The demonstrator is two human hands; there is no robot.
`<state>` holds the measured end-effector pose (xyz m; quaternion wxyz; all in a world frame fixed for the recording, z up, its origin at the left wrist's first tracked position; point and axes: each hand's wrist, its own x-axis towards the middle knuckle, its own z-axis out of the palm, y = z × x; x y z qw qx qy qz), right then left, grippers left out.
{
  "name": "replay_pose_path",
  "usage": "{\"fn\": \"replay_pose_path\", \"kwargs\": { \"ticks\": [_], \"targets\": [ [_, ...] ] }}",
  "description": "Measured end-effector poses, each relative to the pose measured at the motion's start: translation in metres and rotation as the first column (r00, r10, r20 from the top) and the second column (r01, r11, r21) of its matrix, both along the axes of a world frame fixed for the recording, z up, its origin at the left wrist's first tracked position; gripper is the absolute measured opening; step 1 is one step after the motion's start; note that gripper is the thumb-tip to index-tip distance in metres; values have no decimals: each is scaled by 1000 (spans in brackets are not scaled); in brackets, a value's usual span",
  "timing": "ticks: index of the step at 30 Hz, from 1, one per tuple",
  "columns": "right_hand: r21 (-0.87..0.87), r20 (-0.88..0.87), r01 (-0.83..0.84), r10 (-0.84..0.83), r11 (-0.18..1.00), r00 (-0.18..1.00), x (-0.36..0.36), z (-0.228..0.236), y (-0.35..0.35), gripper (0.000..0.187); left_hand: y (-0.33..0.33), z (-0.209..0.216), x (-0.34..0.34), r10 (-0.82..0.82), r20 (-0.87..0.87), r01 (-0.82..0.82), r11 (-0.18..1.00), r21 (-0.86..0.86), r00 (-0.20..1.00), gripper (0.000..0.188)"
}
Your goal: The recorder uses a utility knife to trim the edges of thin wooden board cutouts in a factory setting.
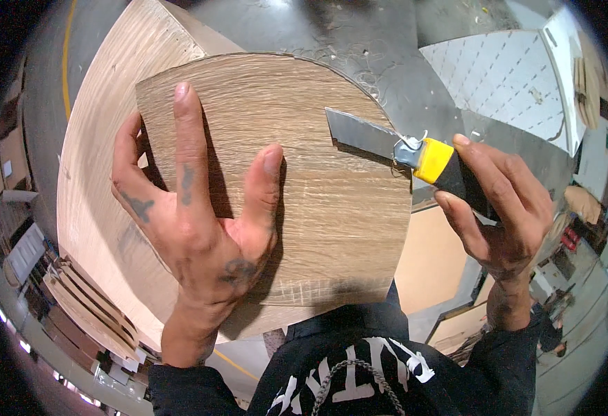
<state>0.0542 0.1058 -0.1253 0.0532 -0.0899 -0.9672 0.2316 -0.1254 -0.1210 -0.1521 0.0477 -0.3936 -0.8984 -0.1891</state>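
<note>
A brown wood-grain panel [318, 215] with a curved far and right edge lies before me on top of a larger pale wood board. My left hand [196, 201] rests on the panel's left part. Its index finger and thumb stretch over the top face, while the other fingers bend round the left edge. In my right hand [505, 201] is a knife [365, 133] with a wide flat blade and a yellow and black handle. The blade points left, over the panel's right part. White shavings cling to the knife where blade meets handle.
The pale board [103, 139] extends beyond the panel on the left. A white sheet [498, 76] with dashed marks lies at the far right. Scraps and shavings litter the grey floor [394, 76]. Stacked curved boards [92, 312] stand at the lower left.
</note>
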Motion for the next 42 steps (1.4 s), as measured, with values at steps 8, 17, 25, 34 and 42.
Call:
{"fn": "replay_pose_path", "kwargs": {
  "ticks": [8, 17, 25, 34, 42],
  "targets": [
    [27, -37, -95, 96, 995, 995, -21, -3, 7, 49, -6, 5, 2, 70, 36, -69, 997, -35, 997, 65],
    [55, 75, -190, 185, 980, 980, -47, 6, 14, 50, -16, 6, -2, 43, 101, -46, 999, 30, 994, 65],
    [48, 74, -286, 282, 957, 957, -67, 6, 22, 53, -32, 14, 1, 61, 138, -60, 998, -6, 989, 61],
    [57, 29, -388, 387, 920, 922, -93, 1, 25, 54, -41, 9, 1, 30, 114, -35, 999, 41, 993, 68],
    [80, 33, -481, 480, 873, 877, -122, 2, 32, 54, -39, 3, 5, 18, 146, -27, 998, 63, 989, 80]
  ]
}}
